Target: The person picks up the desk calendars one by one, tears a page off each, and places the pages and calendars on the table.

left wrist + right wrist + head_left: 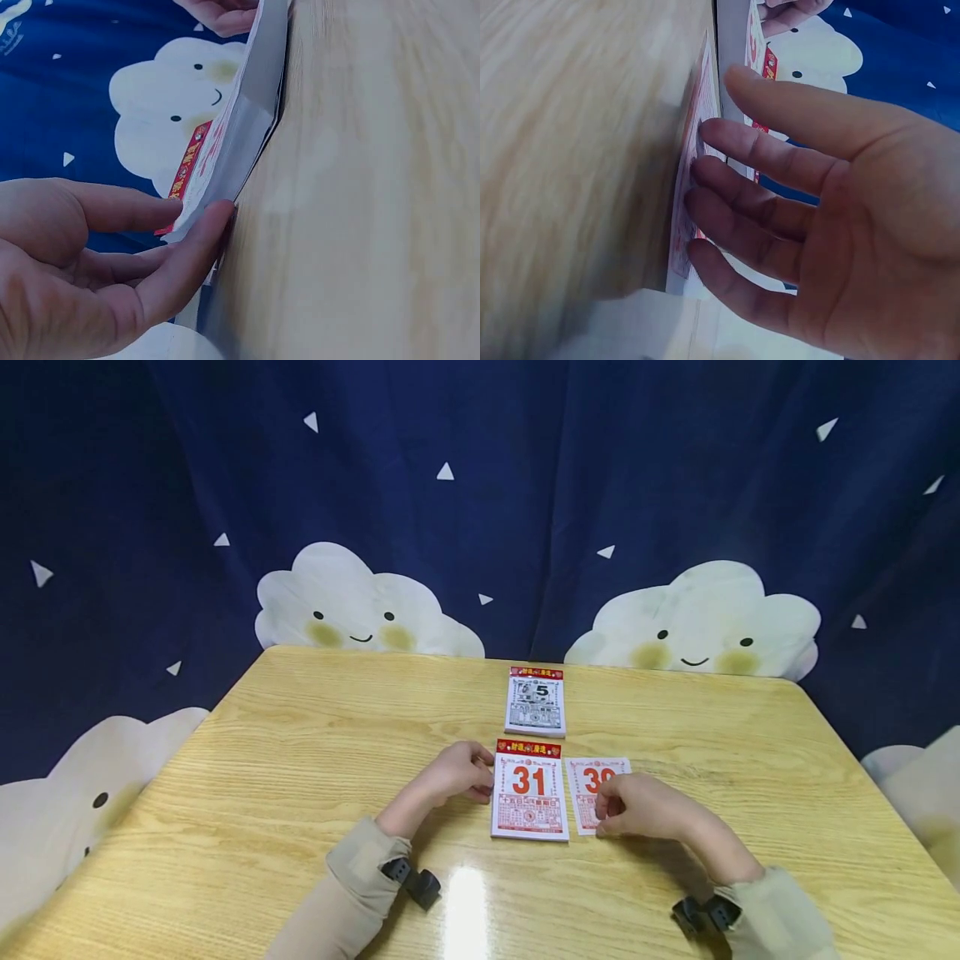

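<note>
- Left hand (459, 774): resting on the wooden table (285, 752), fingers loosely curled against the left edge of the calendar pad showing 31 (529, 790), near its red header strip.
- In the left wrist view, 1 fingertip (214, 221) touching that pad's corner (225, 157); thumb lying apart above it, nothing clasped. Grip relaxed, a touch rather than a hold.
- Right hand (636, 806): lying over the lower part of the loose sheet showing 30 (592, 777), which sits flat on the table just beside the right edge of the 31 pad.
- In the right wrist view, 4 fingers (739, 191) spread and nearly straight, tips pressing the loose sheet (690, 172) down onto the wood; thumb raised free. Hand wide, pinching nothing.
- 31 pad: flat on the table, centred in front of the person, between the 2 hands, red header at its far end.
- Second calendar pad showing 5 (536, 702): further back on the table, in line with the 31 pad and clear of it, untouched.
- Beige sleeves (360, 877) on both forearms, with a black wrist-mounted device (412, 881) on each.
- Behind the table: dark blue curtain (525, 485) printed with smiling white clouds and small white triangles.
</note>
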`<action>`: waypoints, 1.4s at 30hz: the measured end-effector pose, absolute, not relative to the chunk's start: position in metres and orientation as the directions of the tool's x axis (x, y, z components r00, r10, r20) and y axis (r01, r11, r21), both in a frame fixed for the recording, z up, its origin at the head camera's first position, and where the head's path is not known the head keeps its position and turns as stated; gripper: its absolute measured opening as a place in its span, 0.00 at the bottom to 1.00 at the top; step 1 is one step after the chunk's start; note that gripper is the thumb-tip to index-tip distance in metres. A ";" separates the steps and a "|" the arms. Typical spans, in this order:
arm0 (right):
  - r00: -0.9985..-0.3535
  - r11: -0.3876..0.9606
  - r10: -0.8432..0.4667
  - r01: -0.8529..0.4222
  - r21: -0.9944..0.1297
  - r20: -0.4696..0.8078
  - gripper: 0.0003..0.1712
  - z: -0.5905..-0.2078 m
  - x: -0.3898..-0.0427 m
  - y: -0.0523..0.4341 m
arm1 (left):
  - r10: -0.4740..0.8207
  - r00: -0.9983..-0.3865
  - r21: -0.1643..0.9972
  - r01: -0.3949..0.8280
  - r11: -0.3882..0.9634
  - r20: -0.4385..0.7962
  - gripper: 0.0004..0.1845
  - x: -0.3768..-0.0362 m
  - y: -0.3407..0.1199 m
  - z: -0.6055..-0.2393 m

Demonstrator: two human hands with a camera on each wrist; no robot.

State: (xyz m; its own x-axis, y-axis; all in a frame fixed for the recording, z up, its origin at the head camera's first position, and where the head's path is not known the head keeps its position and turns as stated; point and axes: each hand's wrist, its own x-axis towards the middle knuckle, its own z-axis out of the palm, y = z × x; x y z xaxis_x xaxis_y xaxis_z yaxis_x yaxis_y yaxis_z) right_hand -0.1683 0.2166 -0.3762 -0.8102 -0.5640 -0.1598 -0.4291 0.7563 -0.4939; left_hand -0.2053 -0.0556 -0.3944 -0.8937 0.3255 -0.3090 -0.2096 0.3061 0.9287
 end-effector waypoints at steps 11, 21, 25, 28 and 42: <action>-0.862 0.801 -0.487 -0.374 -0.468 -0.144 0.05 -0.369 -0.186 0.217 | 0.261 -0.928 0.917 -0.161 0.366 -0.267 0.16 -0.225 -0.059 -0.388; -0.925 0.782 -0.351 -0.206 -0.588 -0.143 0.12 -0.370 -0.222 0.214 | 0.181 -0.950 0.933 -0.190 0.307 -0.253 0.18 -0.245 -0.050 -0.391; -0.952 0.737 -0.248 -0.064 -0.673 -0.180 0.19 -0.374 -0.235 0.208 | 0.139 -0.963 0.943 -0.185 0.275 -0.229 0.20 -0.249 -0.045 -0.393; -0.960 0.679 -0.166 0.053 -0.732 -0.224 0.23 -0.379 -0.245 0.203 | 0.113 -0.969 0.950 -0.187 0.251 -0.221 0.22 -0.253 -0.039 -0.394; -0.959 0.584 0.085 0.269 -0.766 -0.272 0.26 -0.392 -0.274 0.172 | 0.054 -0.960 0.955 -0.264 0.133 -0.273 0.24 -0.272 -0.020 -0.394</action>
